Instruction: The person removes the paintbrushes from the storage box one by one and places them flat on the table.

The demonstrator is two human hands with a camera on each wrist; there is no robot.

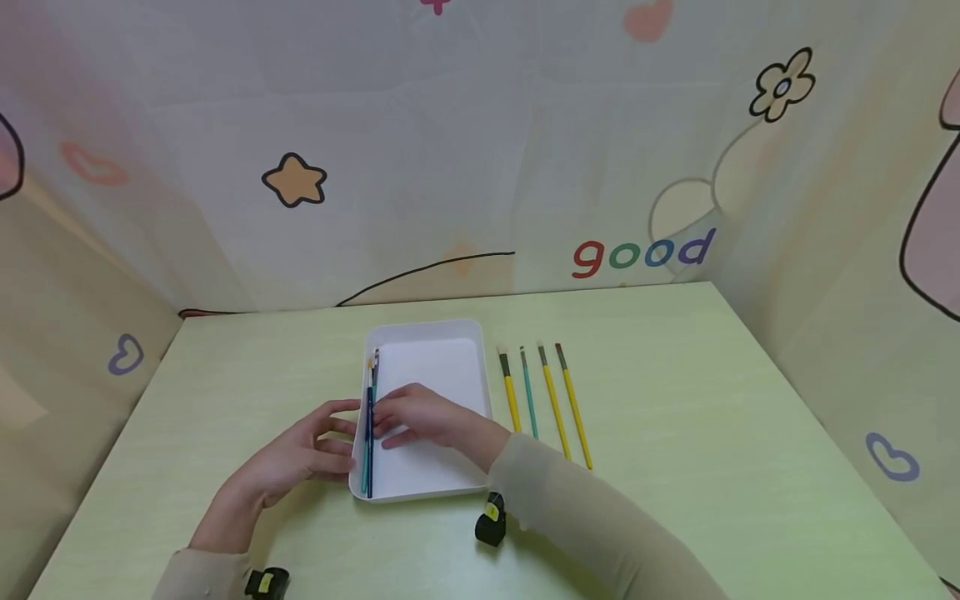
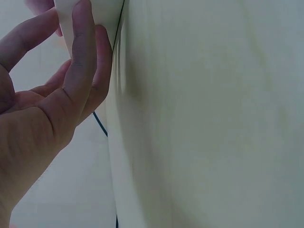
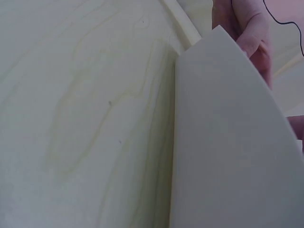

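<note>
In the head view a white rectangular tray (image 1: 442, 358) lies on the table. Along its left wall lie two slim paintbrushes, one with a dark blue handle (image 1: 371, 450) and one with a teal handle (image 1: 365, 475), bristles pointing away from me. My right hand (image 1: 423, 417) reaches into the tray from the right, its fingertips right at the brush handles. Outside the left wall is my left hand (image 1: 300, 450), fingers spread and loosely bent. In the left wrist view those left fingers (image 2: 83, 52) rest against the tray's side.
Right of the tray several more paintbrushes lie side by side: a thick yellow one (image 1: 512, 400), a teal one (image 1: 530, 400) and two thinner yellow ones, partly behind my right forearm. A patterned cloth (image 1: 450, 167) hangs behind the table (image 1: 675, 400). Black wrist cameras (image 1: 491, 521) sit below my sleeves.
</note>
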